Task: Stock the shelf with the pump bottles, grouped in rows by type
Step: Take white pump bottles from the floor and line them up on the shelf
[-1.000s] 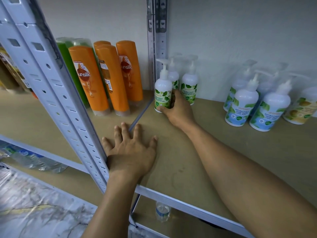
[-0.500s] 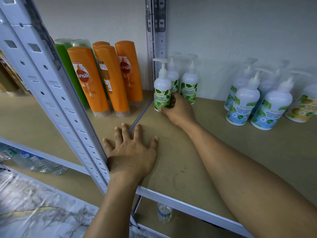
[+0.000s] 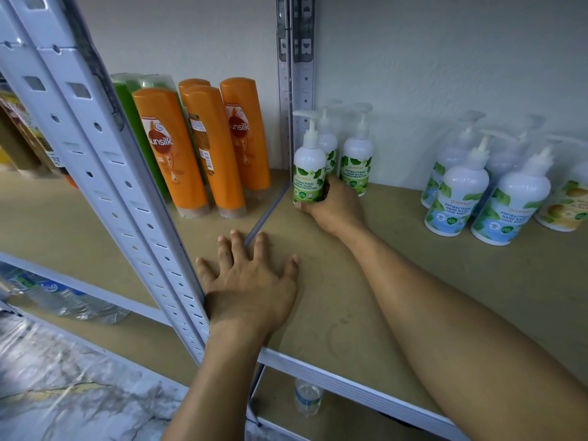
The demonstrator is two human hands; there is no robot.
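The white plastic pump bottle with green leaf label (image 3: pixel 309 168) is gripped low at its base by the right hand (image 3: pixel 337 208), the nearer one, and lies left of the palm, at the back left of the tan board shelf (image 3: pixel 350 297), just beside the grey metal upright (image 3: pixel 296 90). Its long axis is upright, with the spout pointed left. Just behind it two like bottles (image 3: pixel 357 160) are seen. The left hand (image 3: pixel 251 281) is laid flat on the board, holding nothing.

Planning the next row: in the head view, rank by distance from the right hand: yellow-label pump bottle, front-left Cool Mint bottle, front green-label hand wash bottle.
1. Front green-label hand wash bottle: gripped in the right hand, by the post.
2. Front-left Cool Mint bottle: to the hand's right.
3. Yellow-label pump bottle: far right, frame edge.
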